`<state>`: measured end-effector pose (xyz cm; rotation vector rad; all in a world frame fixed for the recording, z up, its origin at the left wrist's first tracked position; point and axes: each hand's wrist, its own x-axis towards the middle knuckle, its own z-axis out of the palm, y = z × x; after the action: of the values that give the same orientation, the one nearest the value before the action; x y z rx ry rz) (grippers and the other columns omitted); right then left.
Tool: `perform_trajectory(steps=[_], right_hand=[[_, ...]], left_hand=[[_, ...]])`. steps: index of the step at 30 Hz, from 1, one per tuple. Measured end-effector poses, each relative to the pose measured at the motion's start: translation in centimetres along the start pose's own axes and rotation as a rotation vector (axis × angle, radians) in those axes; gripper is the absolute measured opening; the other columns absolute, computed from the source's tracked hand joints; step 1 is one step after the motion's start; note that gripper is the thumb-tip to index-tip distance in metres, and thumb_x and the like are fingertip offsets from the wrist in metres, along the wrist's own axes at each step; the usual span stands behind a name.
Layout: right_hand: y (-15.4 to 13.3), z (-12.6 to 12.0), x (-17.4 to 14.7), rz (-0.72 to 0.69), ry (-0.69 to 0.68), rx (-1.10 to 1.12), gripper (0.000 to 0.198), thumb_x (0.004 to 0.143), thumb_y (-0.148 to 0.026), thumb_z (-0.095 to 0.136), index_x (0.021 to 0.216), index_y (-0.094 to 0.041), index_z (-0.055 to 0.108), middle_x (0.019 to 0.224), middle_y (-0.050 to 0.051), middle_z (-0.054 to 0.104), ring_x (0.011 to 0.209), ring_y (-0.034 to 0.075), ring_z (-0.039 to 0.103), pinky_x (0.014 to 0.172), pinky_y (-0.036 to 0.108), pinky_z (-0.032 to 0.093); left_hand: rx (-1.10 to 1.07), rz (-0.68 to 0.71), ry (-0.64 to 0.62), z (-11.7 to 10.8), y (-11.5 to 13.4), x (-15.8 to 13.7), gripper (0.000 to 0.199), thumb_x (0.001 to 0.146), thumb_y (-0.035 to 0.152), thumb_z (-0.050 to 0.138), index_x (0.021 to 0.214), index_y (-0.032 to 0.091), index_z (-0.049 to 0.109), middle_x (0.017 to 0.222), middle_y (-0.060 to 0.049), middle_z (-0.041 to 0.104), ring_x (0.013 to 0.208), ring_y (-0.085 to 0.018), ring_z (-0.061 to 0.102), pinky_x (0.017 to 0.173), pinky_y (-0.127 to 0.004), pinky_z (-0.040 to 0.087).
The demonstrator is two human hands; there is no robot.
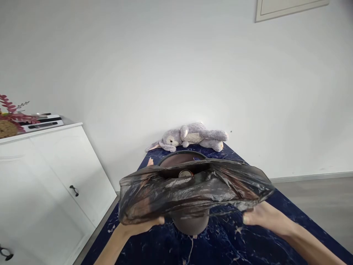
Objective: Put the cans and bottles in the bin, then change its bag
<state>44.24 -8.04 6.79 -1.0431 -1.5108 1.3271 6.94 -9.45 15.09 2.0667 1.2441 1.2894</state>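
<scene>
A dark translucent plastic garbage bag (190,191) is spread wide between my two hands, above and in front of a brown trash bin (191,223). The bin's rim shows behind the bag. My left hand (140,217) holds the bag's left side; its fingers show dimly through the film and its thumb lies along the lower edge. My right hand (259,213) holds the right side, thumb at the lower edge, fingers partly hidden by the film. Inside the opening sits a round can-like thing (185,173), mostly hidden.
A lilac plush rabbit (190,136) lies against the wall at the far end of the dark blue marbled table (226,239). To the left stands a white cabinet (55,176) with a woven basket (7,128) and red leaves on top.
</scene>
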Motion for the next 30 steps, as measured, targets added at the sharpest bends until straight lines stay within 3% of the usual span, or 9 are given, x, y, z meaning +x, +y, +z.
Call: perform_trajectory(steps=[4,8,11,15,18,20,22,26,30], right_hand=[[-2.5,1.5,2.0,0.145,0.157,0.129,0.080,0.066,-0.077,0.089,0.125,-0.023,0.081,0.135,0.017,0.075,0.141,0.048,0.058,0.125,0.067,0.040],[-5.7,3.3,4.4,-0.059,0.250,0.301,0.070,0.083,-0.068,0.082,0.142,-0.031,0.071,0.152,0.005,0.066,0.151,0.036,0.051,0.129,0.053,0.041],[-7.4,3.5,5.7,-0.165,0.219,0.379,0.062,0.092,-0.068,0.073,0.143,-0.032,0.070,0.147,0.004,0.070,0.148,0.035,0.054,0.122,0.050,0.049],[-8.8,2.8,7.3,-0.325,0.137,0.494,0.042,0.098,-0.061,0.069,0.128,-0.032,0.075,0.139,0.003,0.073,0.144,0.032,0.058,0.116,0.046,0.053],[-9.9,2.8,8.6,-0.398,0.069,0.647,0.029,0.096,-0.057,0.072,0.109,-0.031,0.071,0.105,0.002,0.078,0.115,0.026,0.073,0.109,0.043,0.057],[-10.7,3.0,9.4,-0.423,0.017,0.680,0.026,0.095,-0.054,0.073,0.100,-0.030,0.064,0.069,-0.005,0.060,0.075,0.019,0.069,0.093,0.040,0.062],[-11.5,3.4,9.9,-0.428,-0.032,0.637,0.028,0.096,-0.054,0.072,0.097,-0.030,0.059,0.057,-0.011,0.033,0.049,0.013,0.043,0.068,0.031,0.059],[-12.7,4.2,10.5,-0.373,-0.108,0.505,0.038,0.095,-0.063,0.067,0.096,-0.027,0.055,0.066,-0.010,0.026,0.050,0.011,0.018,0.042,0.022,0.022],[-13.2,5.0,10.5,-0.283,-0.122,0.245,0.022,0.090,-0.041,0.066,0.100,-0.024,0.057,0.069,-0.008,0.035,0.055,0.011,0.029,0.047,0.023,0.023]], left_hand=[[-0.012,-0.144,-0.040,1.8,2.8,2.2,0.030,0.097,0.056,0.066,0.104,0.031,0.082,0.108,-0.009,0.081,0.130,-0.036,0.066,0.119,-0.049,0.047],[-0.018,-0.149,0.121,3.0,4.8,4.2,0.039,0.100,0.055,0.065,0.128,0.031,0.077,0.146,-0.005,0.069,0.163,-0.030,0.032,0.136,-0.047,0.015],[-0.095,-0.149,0.184,3.3,5.2,5.0,0.043,0.103,0.059,0.059,0.127,0.030,0.078,0.154,-0.003,0.064,0.164,-0.029,0.030,0.137,-0.045,0.011],[-0.334,-0.124,0.225,3.4,5.1,6.1,0.043,0.104,0.061,0.059,0.116,0.025,0.080,0.143,-0.008,0.072,0.154,-0.031,0.047,0.131,-0.044,0.030],[-0.592,-0.135,0.206,3.6,5.5,7.1,0.039,0.100,0.058,0.067,0.109,0.022,0.076,0.133,-0.011,0.076,0.143,-0.033,0.059,0.122,-0.046,0.044],[-0.744,-0.105,0.196,3.7,6.0,7.7,0.032,0.096,0.053,0.074,0.102,0.022,0.072,0.115,-0.009,0.079,0.127,-0.031,0.069,0.115,-0.046,0.050],[-0.826,-0.064,0.146,3.8,6.3,8.2,0.029,0.094,0.049,0.079,0.094,0.022,0.067,0.085,-0.001,0.072,0.097,-0.024,0.074,0.109,-0.044,0.054],[-0.719,-0.068,-0.070,4.0,6.5,8.4,0.037,0.099,0.054,0.070,0.086,0.022,0.060,0.062,0.009,0.035,0.053,-0.011,0.043,0.085,-0.038,0.058],[-0.377,-0.061,-0.102,4.4,6.6,8.0,0.042,0.106,0.058,0.055,0.086,0.022,0.058,0.066,0.007,0.029,0.057,-0.013,0.036,0.064,-0.031,0.046]])
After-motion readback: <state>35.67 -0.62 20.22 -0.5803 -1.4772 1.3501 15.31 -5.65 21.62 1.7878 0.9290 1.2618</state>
